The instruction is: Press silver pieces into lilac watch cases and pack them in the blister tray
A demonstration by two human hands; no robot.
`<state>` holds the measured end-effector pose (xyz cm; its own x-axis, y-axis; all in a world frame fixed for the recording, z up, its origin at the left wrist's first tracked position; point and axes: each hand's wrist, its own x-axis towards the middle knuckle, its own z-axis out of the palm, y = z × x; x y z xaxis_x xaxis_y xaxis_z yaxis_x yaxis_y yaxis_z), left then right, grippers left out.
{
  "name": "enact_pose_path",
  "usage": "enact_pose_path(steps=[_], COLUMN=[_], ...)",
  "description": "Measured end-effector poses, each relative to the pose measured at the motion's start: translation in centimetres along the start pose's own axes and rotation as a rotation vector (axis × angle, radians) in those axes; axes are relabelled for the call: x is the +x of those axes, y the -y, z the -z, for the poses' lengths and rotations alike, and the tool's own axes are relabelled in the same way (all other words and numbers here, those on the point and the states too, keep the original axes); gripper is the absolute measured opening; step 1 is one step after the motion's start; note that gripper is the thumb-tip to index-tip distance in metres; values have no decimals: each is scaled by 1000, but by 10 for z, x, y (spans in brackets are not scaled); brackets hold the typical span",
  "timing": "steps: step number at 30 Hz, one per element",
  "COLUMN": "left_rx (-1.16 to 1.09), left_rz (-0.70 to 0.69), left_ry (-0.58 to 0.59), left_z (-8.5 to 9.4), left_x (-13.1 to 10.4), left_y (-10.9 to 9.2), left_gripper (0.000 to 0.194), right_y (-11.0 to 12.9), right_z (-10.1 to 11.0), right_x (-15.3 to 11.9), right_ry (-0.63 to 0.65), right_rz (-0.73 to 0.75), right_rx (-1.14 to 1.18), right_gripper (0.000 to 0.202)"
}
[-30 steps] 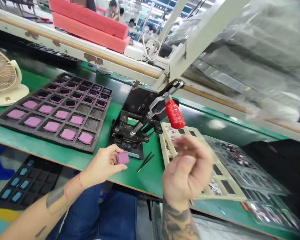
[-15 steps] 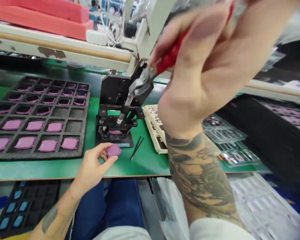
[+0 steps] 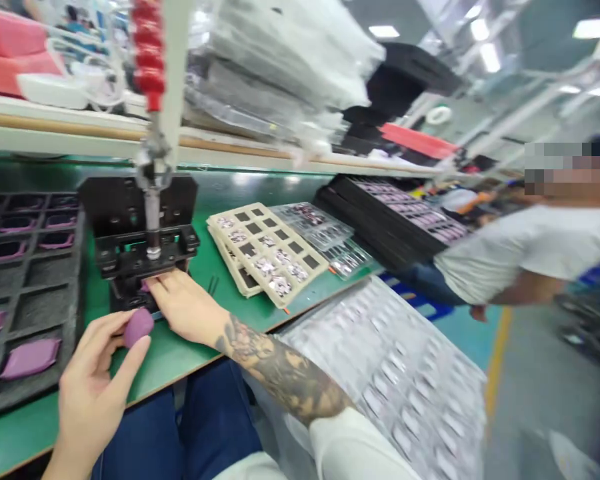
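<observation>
Black foam tray [image 3: 44, 308] at the left of the green bench [image 3: 175, 363]: dark-faced pieces [image 3: 5, 250] with purple edges sit in the upper cells, plain purple pieces [image 3: 33, 358] in the lower ones. One item per filled cell.

Right of the press [image 3: 125, 260]: cream tray [image 3: 309, 278], tilted on top of a second cream tray [image 3: 253, 291]. Several of its cells hold heaps of small shiny parts [image 3: 265, 267]; others show flat dark floors. Just beyond, clear plastic trays [image 3: 343, 233] with small parts, too blurred to identify. Further along, a long black tray [image 3: 370, 223] carries rows of purplish pieces [image 3: 400, 200]. A pocketed plastic sheet [image 3: 340, 333] lies lower, off the bench's front edge.

Left hand [image 3: 97, 373]: purple block [image 3: 139, 327] pinched between thumb and fingers, up by the fingertips, clear of the palm. Block is in front of the press, between it and the foam tray.

Right hand [image 3: 193, 307]: palm down, fingers run in under the press plate. A purple sliver [image 3: 145, 285] shows right at the fingertips. Can't tell whether they grip it or only touch; the thumb is hidden. Red handle [image 3: 149, 53] stands upright above.
</observation>
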<state>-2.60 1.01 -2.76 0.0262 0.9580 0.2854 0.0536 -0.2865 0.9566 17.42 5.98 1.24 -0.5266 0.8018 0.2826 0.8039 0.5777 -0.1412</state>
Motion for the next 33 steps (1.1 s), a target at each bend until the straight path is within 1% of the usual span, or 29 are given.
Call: enact_pose_path(steps=[2, 4, 6, 8, 10, 12, 13, 15, 16, 18, 21, 23, 25, 27, 30, 32, 33], left_rx=[22, 46, 91, 226, 456, 723, 848, 1058, 1139, 1227, 1166, 1096, 1077, 1078, 1035, 950, 875], left_rz=[-18, -15, -12, -78, -228, -392, -456, -524, -529, -509, -511, -523, -507, -471, -420, -392, -380], left_ry=[-2, -2, -9, -4, 35, 94, 120, 157, 180, 224, 333, 413, 462, 470, 450, 415, 387], left_z=[1, 2, 3, 3, 1, -6, -11, -19, -23, -27, -26, -23, -23, -26, -33, -37, -38], left_x=[1, 1, 0, 1, 8, 22, 32, 50, 57, 65, 60, 54, 51, 54, 62, 61, 56], left_y=[3, 7, 8, 3, -6, -16, -20, -24, -24, -23, -16, -12, -12, -14, -20, -26, -30], left_gripper=[37, 41, 47, 51, 45, 34, 31, 29, 30, 33, 43, 56, 66, 62, 47, 38, 36], right_y=[-10, -15, -11, -1, 5, 3, 0, -6, -8, -9, -7, -6, -7, -9, -13, -15, -14], right_z=[1, 4, 7, 7, 5, -1, -5, -13, -15, -17, -15, -13, -13, -14, -17, -19, -20], right_x=[15, 17, 3, -23, -52, -75, -82, -88, -88, -87, -84, -84, -85, -88, -94, -96, -96], right_ry=[70, 50, -54, -213, -396, -580, -646, -710, -712, -685, -656, -651, -641, -628, -622, -636, -652], right_rz=[-9, -20, -25, -56, -147, -313, -397, -519, -548, -550, -515, -500, -493, -504, -561, -578, -561], right_rx=[-25, 43, 208, 421, 614, 751, 818, 952, 1014, 1100, 1124, 1112, 1093, 1057, 950, 871, 814], right_gripper=[42, 43, 45, 44, 44, 43, 42, 41, 42, 42, 42, 41, 41, 43, 47, 50, 50])
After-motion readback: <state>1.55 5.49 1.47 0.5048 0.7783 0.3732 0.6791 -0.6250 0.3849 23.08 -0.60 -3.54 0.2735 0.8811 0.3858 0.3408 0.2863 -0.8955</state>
